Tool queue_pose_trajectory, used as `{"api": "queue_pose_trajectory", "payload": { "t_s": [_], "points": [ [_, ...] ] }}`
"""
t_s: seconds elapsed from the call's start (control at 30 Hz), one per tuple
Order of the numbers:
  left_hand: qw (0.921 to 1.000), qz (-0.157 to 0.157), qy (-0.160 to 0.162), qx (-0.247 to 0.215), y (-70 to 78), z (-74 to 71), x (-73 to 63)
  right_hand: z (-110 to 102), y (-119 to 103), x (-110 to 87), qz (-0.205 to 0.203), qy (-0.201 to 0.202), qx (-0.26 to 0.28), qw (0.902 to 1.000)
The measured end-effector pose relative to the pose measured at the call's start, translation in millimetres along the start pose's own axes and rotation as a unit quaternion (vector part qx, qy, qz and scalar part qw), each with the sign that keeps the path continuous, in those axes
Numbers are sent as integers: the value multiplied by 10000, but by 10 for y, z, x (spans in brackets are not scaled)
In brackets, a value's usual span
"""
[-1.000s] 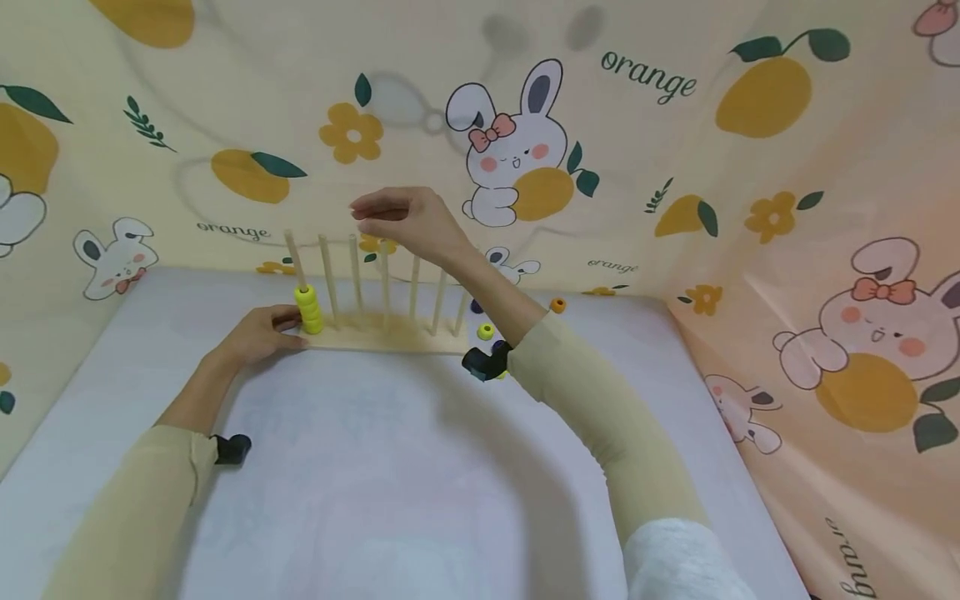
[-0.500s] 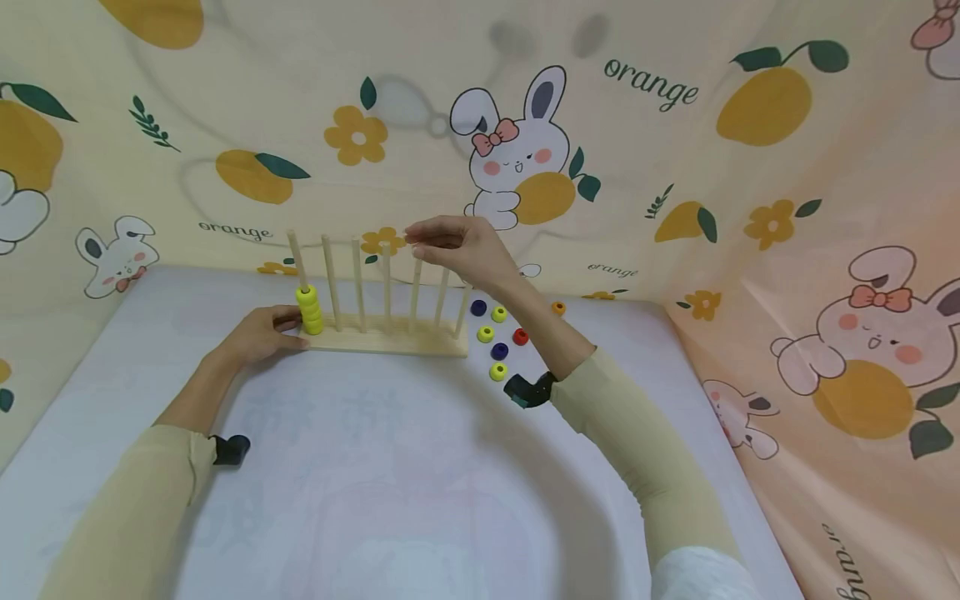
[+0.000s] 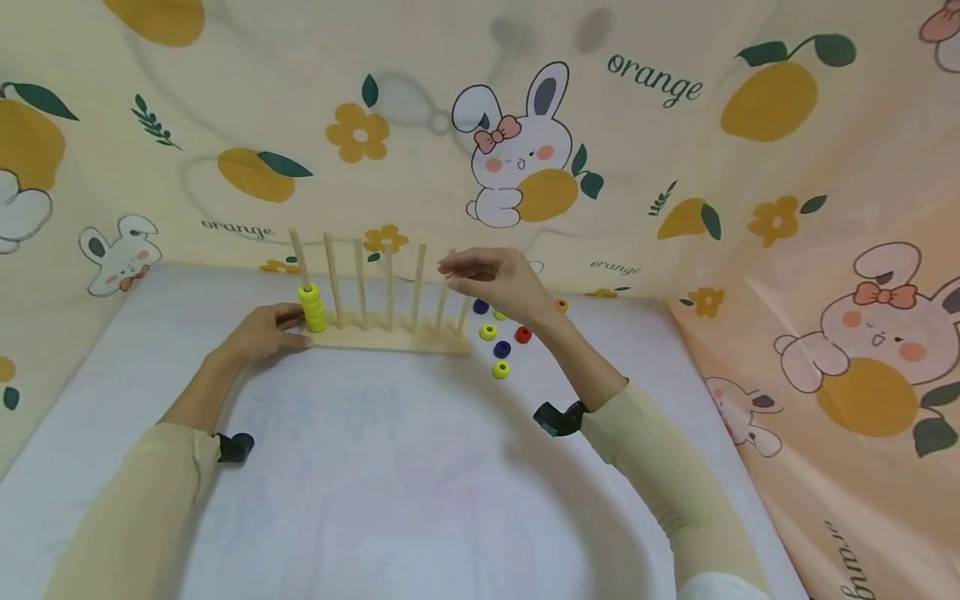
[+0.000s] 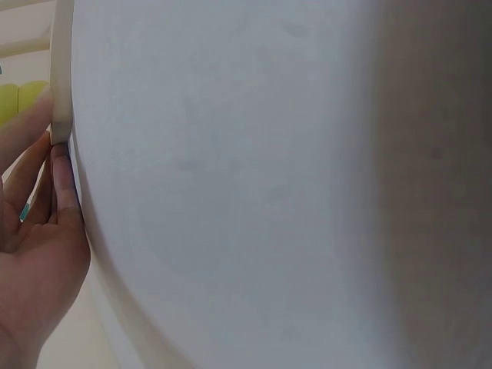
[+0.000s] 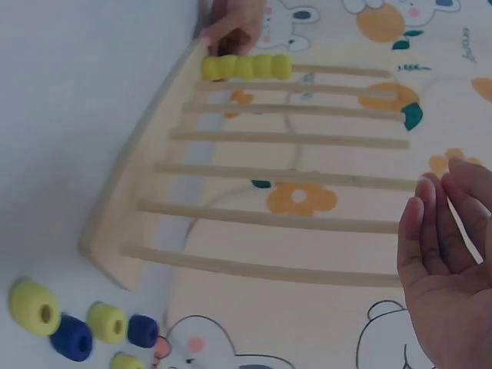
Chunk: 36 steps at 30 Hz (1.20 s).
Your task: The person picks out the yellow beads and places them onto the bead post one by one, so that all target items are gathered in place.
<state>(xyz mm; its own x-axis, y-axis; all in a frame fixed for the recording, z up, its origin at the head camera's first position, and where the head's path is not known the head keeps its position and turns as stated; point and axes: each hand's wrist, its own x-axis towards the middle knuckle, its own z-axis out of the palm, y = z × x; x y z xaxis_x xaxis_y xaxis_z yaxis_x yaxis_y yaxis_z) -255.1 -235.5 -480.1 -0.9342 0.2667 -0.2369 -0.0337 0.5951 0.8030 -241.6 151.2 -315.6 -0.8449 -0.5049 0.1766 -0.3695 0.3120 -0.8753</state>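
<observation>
The right grip [image 3: 504,283] has moved. One second ago it was up high, over the middle pegs [image 3: 389,287] of the wooden rack [image 3: 390,339]. Now it is lower and more to the right, close to the sixth peg [image 3: 442,308], counting from the left grip [image 3: 258,335]. I can't tell if it touches that peg. Its fingers are softly bent, with a gap next to the thumb, and it holds nothing. The left grip is in the same spot as before. It pinches the end of the rack, which stands on the white bench [image 3: 360,467] and reaches from the left grip over to below the right grip. The rack has seven pegs in a row. The first peg [image 3: 300,258], just beside the left grip, has a stack of five yellow beads [image 3: 311,309] on it. The top of that peg pokes out above them. The other six pegs go off to the right of the left grip. More beads lie loose on the bench, lower than the right grip and past the rack's end. I count seven: three yellow ones [image 3: 501,372], two dark blue ones [image 3: 502,351], one red bead [image 3: 523,336] and one orange bead [image 3: 561,307]. A second ago the right arm [image 3: 581,350] hid the red one; now it shows.
</observation>
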Motion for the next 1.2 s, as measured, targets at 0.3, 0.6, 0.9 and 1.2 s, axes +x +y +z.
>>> {"api": "queue_pose_trajectory", "payload": {
  "t_s": [0.3, 0.6, 0.9, 1.2],
  "points": [
    [9999, -12, -10, 110, -42, -16, -13, -5, 289, -269, 109, 229, 118, 9996],
    [9999, 27, -7, 114, 6, -29, -36, -74, 696, -557, 488, 658, 284, 9962],
    [9999, 43, 30, 137, 19, 8, -6, -77, 951, -806, 719, 820, 162, 9939],
    [10000, -28, 4, 96, 46, 16, -18, 3, 1238, -1012, 1014, 708, -12, 9923]
  ]
}}
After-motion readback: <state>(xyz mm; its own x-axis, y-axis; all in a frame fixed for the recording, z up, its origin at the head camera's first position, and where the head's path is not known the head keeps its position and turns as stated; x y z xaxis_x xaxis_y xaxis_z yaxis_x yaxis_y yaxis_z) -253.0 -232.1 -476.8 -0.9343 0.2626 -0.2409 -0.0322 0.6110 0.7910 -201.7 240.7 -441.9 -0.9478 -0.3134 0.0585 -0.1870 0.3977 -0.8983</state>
